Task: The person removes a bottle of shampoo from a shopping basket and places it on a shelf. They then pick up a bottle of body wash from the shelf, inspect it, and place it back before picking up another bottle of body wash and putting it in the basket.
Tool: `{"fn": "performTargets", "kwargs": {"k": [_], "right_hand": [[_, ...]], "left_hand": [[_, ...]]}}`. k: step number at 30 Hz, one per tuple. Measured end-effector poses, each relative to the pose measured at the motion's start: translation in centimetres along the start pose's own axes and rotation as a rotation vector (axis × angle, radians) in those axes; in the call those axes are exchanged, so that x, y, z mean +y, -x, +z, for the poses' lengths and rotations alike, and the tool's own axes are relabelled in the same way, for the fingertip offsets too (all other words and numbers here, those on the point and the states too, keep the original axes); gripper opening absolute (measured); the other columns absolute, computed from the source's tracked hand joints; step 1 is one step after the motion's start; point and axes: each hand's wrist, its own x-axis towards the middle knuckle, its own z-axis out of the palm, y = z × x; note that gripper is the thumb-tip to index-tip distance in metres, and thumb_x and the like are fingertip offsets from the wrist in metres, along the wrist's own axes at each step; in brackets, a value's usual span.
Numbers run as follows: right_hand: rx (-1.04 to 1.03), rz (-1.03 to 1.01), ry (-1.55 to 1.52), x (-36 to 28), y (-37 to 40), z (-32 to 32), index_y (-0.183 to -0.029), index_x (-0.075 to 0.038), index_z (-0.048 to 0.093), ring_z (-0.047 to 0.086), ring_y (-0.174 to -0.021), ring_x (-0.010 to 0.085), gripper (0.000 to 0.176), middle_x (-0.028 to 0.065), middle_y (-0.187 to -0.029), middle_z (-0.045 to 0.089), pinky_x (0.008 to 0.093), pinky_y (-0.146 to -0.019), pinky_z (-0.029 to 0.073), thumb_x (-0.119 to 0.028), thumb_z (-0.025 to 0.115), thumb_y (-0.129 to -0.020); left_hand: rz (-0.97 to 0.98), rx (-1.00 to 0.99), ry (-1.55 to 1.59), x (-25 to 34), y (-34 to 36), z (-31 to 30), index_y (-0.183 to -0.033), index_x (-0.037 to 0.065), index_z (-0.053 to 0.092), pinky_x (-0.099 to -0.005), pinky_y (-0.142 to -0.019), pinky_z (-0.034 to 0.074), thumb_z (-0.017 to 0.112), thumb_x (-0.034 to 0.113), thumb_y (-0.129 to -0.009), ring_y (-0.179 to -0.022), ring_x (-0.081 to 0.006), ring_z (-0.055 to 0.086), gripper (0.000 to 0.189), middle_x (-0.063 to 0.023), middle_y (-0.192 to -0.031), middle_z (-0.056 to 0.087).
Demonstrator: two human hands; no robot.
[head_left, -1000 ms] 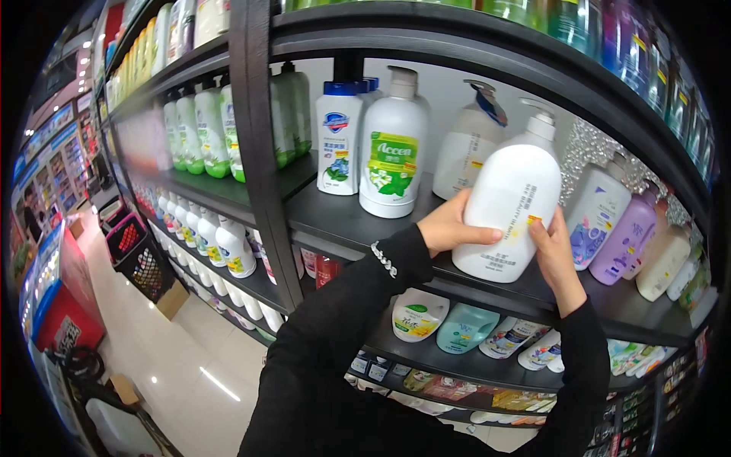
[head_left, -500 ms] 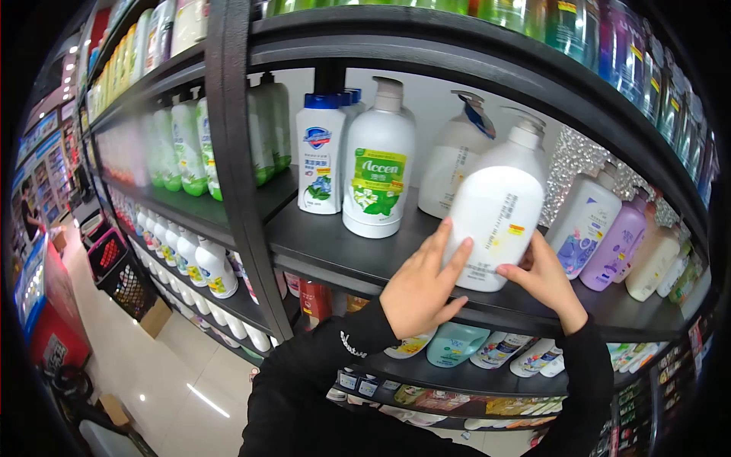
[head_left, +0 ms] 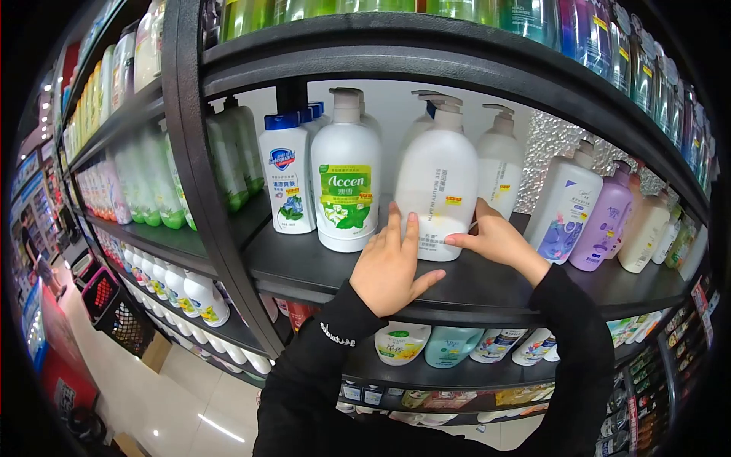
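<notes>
A large white pump bottle [head_left: 435,183] with grey print stands upright on the middle shelf [head_left: 304,266]. My left hand [head_left: 390,266] touches its lower left side, with the fingers spread and the thumb pointing right. On its lower right side rests my right hand [head_left: 499,238], the thumb against the front and the fingers partly hidden behind the bottle. Just left of it are a white bottle with a green label [head_left: 345,190] and a blue-capped white bottle [head_left: 291,183]. A similar white pump bottle [head_left: 499,164] stands behind to the right.
A grey-white bottle [head_left: 561,202] and a purple bottle [head_left: 603,221] stand further right. Black shelf post [head_left: 199,152] rises at left. More bottles line the shelves above and below, among them a teal one [head_left: 453,346]. A black basket [head_left: 129,324] is at lower left.
The white pump bottle has moved left and back and now stands more upright on the shelf. Both hands moved left with it. The camera view has shifted, and a similar bottle behind it now shows.
</notes>
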Motion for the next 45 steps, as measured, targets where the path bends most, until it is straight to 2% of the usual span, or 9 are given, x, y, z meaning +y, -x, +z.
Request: {"fn": "performTargets", "kwargs": {"k": [5,12,16,18,22,27,37,39,45], "right_hand": [[0.002,0.031,-0.009,-0.4,-0.5,0.3,-0.118,0.008,0.033,0.059,-0.082,0.0257,0.071,0.023,-0.101,0.055,0.0312,-0.071,0.047,-0.029,0.069,-0.07],[0.024,-0.03,-0.004,-0.1,-0.8,0.5,-0.115,0.009,0.037,0.057,-0.088,0.0306,0.066,0.0256,-0.1,0.054,0.0343,-0.076,0.045,-0.027,0.069,-0.07],[0.036,0.043,0.062,0.1,-1.0,0.8,-0.113,0.009,0.039,0.056,-0.09,0.0321,0.065,0.0257,-0.1,0.055,0.035,-0.078,0.043,-0.028,0.069,-0.069],[0.025,0.017,-0.035,0.1,-1.0,0.8,-0.112,0.01,0.039,0.05,-0.1,0.0377,0.068,0.0279,-0.105,0.051,0.0369,-0.084,0.04,-0.034,0.067,-0.069],[-0.024,0.077,-0.009,-0.3,-1.2,0.3,-0.111,0.01,0.04,0.05,-0.101,0.0374,0.067,0.0281,-0.106,0.051,0.0367,-0.085,0.04,-0.034,0.068,-0.069],[0.038,-0.044,-0.073,1.2,-1.8,1.1,-0.109,0.01,0.041,0.05,-0.101,0.0373,0.066,0.0284,-0.106,0.05,0.0361,-0.085,0.04,-0.033,0.07,-0.067],[0.019,0.037,-0.049,1.6,-1.7,1.1,-0.109,0.01,0.042,0.051,-0.098,0.0384,0.066,0.0292,-0.102,0.052,0.0366,-0.083,0.04,-0.036,0.068,-0.068],[-0.01,0.029,-0.044,1.9,-1.8,1.1,-0.111,0.009,0.04,0.056,-0.092,0.0299,0.063,0.0236,-0.102,0.055,0.0345,-0.077,0.044,-0.03,0.069,-0.07],[-0.086,-0.008,-0.039,2.3,-0.9,0.3,-0.111,0.008,0.043,0.059,-0.088,0.0272,0.06,0.0222,-0.1,0.057,0.0317,-0.075,0.046,-0.03,0.067,-0.071]], "left_hand": [[-0.035,-0.028,0.065,-0.3,-0.2,0.2,-0.125,-0.015,0.021,-0.0388,-0.088,0.04,0.063,0.039,-0.074,-0.107,-0.0487,0.042,0.085,-0.0429,-0.122,0.024],[-0.056,-0.069,0.06,-0.1,-0.1,0.0,-0.125,-0.015,0.021,-0.0388,-0.089,0.039,0.063,0.04,-0.074,-0.108,-0.0481,0.041,0.086,-0.0415,-0.123,0.025],[-0.081,-0.069,0.043,-0.1,-0.1,0.3,-0.125,-0.014,0.023,-0.0384,-0.09,0.039,0.062,0.041,-0.074,-0.109,-0.0472,0.041,0.084,-0.0401,-0.123,0.026],[-0.088,-0.059,0.036,-0.1,0.1,0.3,-0.125,-0.013,0.023,-0.0381,-0.09,0.039,0.061,0.04,-0.075,-0.109,-0.0469,0.041,0.083,-0.0397,-0.123,0.026],[-0.101,-0.066,0.06,-0.2,0.0,0.6,-0.126,-0.012,0.024,-0.0373,-0.091,0.038,0.061,0.039,-0.075,-0.111,-0.046,0.039,0.081,-0.039,-0.124,0.025],[-0.12,-0.1,0.064,-0.3,0.0,0.5,-0.127,-0.01,0.022,-0.0369,-0.092,0.037,0.059,0.039,-0.076,-0.113,-0.0458,0.038,0.081,-0.0392,-0.125,0.023],[-0.105,-0.142,0.077,-0.3,-0.2,0.4,-0.127,-0.012,0.021,-0.0376,-0.093,0.036,0.059,0.04,-0.076,-0.114,-0.048,0.035,0.082,-0.0414,-0.125,0.02],[-0.112,-0.138,0.067,-0.4,-0.2,0.4,-0.127,-0.012,0.021,-0.0377,-0.093,0.036,0.059,0.041,-0.075,-0.113,-0.0481,0.035,0.083,-0.0415,-0.124,0.02],[-0.139,-0.127,0.118,-0.2,-0.3,0.3,-0.127,-0.012,0.021,-0.0372,-0.095,0.033,0.059,0.041,-0.075,-0.115,-0.0476,0.034,0.083,-0.0406,-0.125,0.022]]}}
